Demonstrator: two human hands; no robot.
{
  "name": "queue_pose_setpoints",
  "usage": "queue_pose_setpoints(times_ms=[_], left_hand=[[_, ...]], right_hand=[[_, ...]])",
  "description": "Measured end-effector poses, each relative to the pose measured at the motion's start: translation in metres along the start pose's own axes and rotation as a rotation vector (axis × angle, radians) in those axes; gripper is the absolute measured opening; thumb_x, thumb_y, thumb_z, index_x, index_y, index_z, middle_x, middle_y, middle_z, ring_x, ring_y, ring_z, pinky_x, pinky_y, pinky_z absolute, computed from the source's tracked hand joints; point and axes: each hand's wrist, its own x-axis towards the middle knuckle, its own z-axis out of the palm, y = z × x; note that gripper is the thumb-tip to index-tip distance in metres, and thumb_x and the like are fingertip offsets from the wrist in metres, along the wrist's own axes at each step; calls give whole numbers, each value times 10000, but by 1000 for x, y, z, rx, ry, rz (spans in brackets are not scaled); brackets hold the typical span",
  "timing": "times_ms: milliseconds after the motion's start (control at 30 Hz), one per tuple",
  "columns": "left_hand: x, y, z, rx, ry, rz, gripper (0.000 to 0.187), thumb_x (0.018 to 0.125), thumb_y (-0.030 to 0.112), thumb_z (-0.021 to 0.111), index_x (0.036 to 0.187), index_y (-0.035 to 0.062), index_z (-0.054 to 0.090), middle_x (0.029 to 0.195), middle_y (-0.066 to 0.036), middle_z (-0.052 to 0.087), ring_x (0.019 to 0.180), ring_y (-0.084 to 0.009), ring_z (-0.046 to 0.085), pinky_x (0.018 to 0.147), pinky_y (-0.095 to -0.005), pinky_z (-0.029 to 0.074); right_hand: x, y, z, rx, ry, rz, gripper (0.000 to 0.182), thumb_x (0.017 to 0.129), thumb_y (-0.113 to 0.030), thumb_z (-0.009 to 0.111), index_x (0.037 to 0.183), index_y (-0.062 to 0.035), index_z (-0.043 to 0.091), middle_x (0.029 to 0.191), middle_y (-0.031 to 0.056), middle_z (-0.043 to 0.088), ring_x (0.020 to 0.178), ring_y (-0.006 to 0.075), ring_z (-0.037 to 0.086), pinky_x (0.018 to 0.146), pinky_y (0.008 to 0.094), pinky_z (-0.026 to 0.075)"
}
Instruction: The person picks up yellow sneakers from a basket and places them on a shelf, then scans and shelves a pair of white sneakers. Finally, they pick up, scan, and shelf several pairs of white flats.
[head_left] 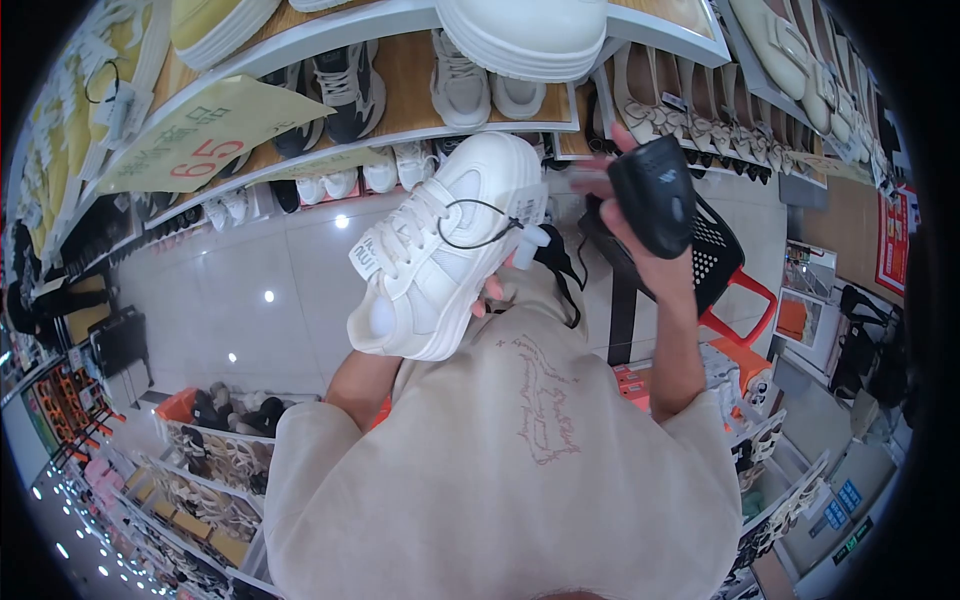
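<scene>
A white sneaker [450,245] with a thick sole and white laces is in my left hand [489,296]. Most of that hand is hidden behind the shoe; only some fingertips show by the sole. A black loop [478,224] ties a clear and white tag [533,207] to the sneaker, on the side toward my right hand. My right hand [655,272] is wrapped round a black handheld barcode scanner [655,195], held up to the right of the sneaker and apart from it. Some fingers of this hand are blurred.
Shoe shelves [420,140] run across the front, with a yellow price sign [205,135] marked 65. A black stool with red legs [722,245] stands at the right. Low shoe racks [215,460] flank my body. A black suitcase [120,345] is at the far left.
</scene>
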Motion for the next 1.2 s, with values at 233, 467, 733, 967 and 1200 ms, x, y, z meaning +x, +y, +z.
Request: queue_pose_setpoints(times_ms=[233, 467, 733, 967, 1200], left_hand=[[-9, 0, 0, -35, 10, -29, 782, 938, 625, 511, 1346, -42, 513, 1118, -312, 580, 851, -411, 663, 575, -439, 575], [-29, 0, -19, 47, -94, -50, 837, 956, 687, 414, 1355, -41, 518, 1146, -321, 589, 819, -396, 653, 615, -469, 562], [-26, -3, -12, 62, -85, -66, 818, 961, 672, 428, 1357, -38, 521, 1170, -312, 593, 848, -392, 656, 660, -466, 564], [-28, -3, -5, 74, -93, -91, 802, 966, 658, 441, 1359, -36, 524, 1191, -304, 595, 874, -389, 658, 700, -463, 566], [-24, -4, 1, 84, -102, -111, 786, 970, 645, 454, 1361, -34, 527, 1212, -296, 598, 900, -385, 661, 740, -460, 568]], right_hand=[[-13, -41, -22, -407, -276, -50, 537, 753, -75, 796, 1252, 5, 614, 1046, 128, 722, 923, 233, 695, 870, 307, 505], [-8, -58, -3, -618, -540, -81, 432, 723, -208, 813, 1067, -6, 646, 792, 158, 678, 738, 388, 657, 663, 364, 527], [-11, -69, 5, -814, -659, -142, 312, 691, -235, 818, 899, -65, 660, 684, 104, 653, 628, 317, 662, 565, 387, 504], [-14, -80, 7, -910, -722, -131, 293, 681, -235, 807, 868, -71, 651, 679, 95, 646, 615, 302, 657, 552, 388, 495], [-13, -88, 5, -944, -771, -143, 294, 672, -219, 805, 866, -62, 649, 697, 100, 647, 627, 308, 652, 558, 389, 488]])
